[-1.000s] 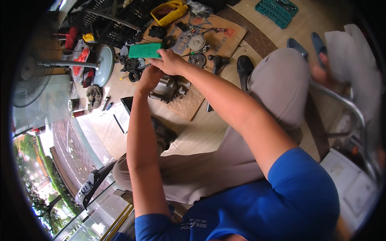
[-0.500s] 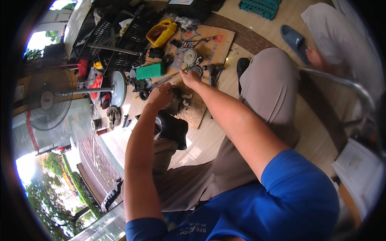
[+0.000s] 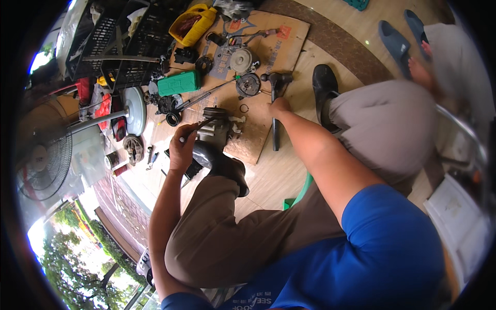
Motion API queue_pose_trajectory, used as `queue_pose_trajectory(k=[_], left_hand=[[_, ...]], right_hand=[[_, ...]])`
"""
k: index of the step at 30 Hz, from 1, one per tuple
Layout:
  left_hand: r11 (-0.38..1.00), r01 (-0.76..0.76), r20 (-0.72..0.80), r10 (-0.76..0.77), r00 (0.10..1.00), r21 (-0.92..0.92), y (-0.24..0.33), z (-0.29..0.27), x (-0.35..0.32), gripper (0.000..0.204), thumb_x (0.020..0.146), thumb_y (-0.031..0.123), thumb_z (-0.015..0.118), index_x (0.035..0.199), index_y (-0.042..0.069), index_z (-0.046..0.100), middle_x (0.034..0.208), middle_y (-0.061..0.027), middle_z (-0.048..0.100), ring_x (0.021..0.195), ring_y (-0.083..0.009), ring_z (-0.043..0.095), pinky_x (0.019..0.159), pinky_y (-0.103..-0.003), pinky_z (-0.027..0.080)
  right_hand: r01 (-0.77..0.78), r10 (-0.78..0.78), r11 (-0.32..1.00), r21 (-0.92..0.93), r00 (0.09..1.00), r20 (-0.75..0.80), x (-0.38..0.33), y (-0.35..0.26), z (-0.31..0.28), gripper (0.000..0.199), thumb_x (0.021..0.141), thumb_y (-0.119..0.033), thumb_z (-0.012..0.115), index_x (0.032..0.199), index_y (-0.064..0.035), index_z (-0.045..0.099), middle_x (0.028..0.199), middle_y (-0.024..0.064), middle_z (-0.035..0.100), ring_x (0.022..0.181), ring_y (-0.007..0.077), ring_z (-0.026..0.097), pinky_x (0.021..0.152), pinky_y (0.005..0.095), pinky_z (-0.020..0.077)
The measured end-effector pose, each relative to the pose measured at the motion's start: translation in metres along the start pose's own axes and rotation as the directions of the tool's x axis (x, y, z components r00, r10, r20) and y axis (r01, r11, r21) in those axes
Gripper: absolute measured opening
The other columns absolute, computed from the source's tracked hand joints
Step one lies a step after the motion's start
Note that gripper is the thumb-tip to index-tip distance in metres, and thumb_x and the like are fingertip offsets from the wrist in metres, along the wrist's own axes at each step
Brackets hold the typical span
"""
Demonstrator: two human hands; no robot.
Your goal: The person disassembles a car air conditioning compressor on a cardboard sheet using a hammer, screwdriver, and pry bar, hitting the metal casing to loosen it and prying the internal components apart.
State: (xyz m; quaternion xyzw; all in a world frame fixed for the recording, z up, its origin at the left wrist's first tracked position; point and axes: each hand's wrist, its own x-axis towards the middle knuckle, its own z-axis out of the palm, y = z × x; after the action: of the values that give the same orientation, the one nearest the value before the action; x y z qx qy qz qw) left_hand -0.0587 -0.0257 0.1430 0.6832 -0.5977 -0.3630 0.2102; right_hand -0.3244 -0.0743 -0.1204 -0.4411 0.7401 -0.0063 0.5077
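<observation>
My left hand (image 3: 182,147) is closed round a slender dark tool (image 3: 202,124), whose exact kind I cannot make out. The tool's far end reaches the dark round top of a metal machine housing (image 3: 214,135), which stands beside my black shoe (image 3: 230,168). To the right, my right hand (image 3: 280,107) is closed on the handle of a hammer (image 3: 275,135), its head pointing away from me on the cardboard. Between the hands lies a small dark ring (image 3: 244,108). Farther off are a round disc part (image 3: 248,85) and a long thin rod (image 3: 209,92) with a green end.
Cardboard (image 3: 292,39) lies under the parts, with a pulley-like disc (image 3: 241,60) on it. Around it are a green case (image 3: 179,83), a cut yellow container (image 3: 192,25), black crates (image 3: 132,67) and a standing fan (image 3: 41,157). Another person's slippered foot (image 3: 397,46) is at the right.
My right hand has left the green end of the rod and moved right and nearer, onto the hammer. My left hand has drawn back toward me. The view has shifted, and my knees are farther apart.
</observation>
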Motion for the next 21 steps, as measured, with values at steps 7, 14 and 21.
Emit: queue_pose_trajectory(k=[7, 14, 21], left_hand=[[0.998, -0.052, -0.057, 0.050, 0.997, -0.036, -0.013, 0.014, 0.006, 0.014, 0.092, 0.009, 0.058, 0.101, 0.000, 0.063, 0.100, -0.0106, 0.069, 0.091, -0.0146, 0.061, 0.085, -0.027, 0.046], [0.993, -0.113, -0.081, 0.112, 0.990, -0.011, -0.052, 0.004, -0.006, 0.017, 0.090, 0.016, 0.062, 0.098, 0.001, 0.063, 0.087, -0.0126, 0.067, 0.081, -0.0204, 0.062, 0.076, -0.030, 0.048], [0.997, -0.045, -0.088, 0.050, 0.995, 0.060, -0.050, 0.012, 0.006, 0.023, 0.089, 0.025, 0.064, 0.094, 0.003, 0.060, 0.084, -0.0163, 0.064, 0.080, -0.0303, 0.062, 0.072, -0.037, 0.047]], right_hand=[[0.062, -0.057, 0.998, 0.030, 0.989, -0.136, 0.021, 0.009, -0.007, 0.032, 0.087, -0.021, 0.059, 0.112, -0.0007, 0.058, 0.115, 0.0234, 0.062, 0.107, 0.0380, 0.060, 0.090, 0.0436, 0.0491], [0.059, -0.074, 0.994, -0.093, 0.984, -0.163, -0.056, -0.011, -0.024, 0.028, 0.084, -0.015, 0.060, 0.100, 0.0072, 0.059, 0.091, 0.0223, 0.066, 0.088, 0.0357, 0.066, 0.078, 0.0408, 0.0530], [0.605, -0.605, 0.795, 0.037, 0.788, 0.117, -0.168, -0.119, -0.083, 0.026, 0.079, -0.022, 0.070, 0.086, -0.0011, 0.057, 0.070, 0.0142, 0.061, 0.062, 0.0241, 0.061, 0.058, 0.0375, 0.0472]])
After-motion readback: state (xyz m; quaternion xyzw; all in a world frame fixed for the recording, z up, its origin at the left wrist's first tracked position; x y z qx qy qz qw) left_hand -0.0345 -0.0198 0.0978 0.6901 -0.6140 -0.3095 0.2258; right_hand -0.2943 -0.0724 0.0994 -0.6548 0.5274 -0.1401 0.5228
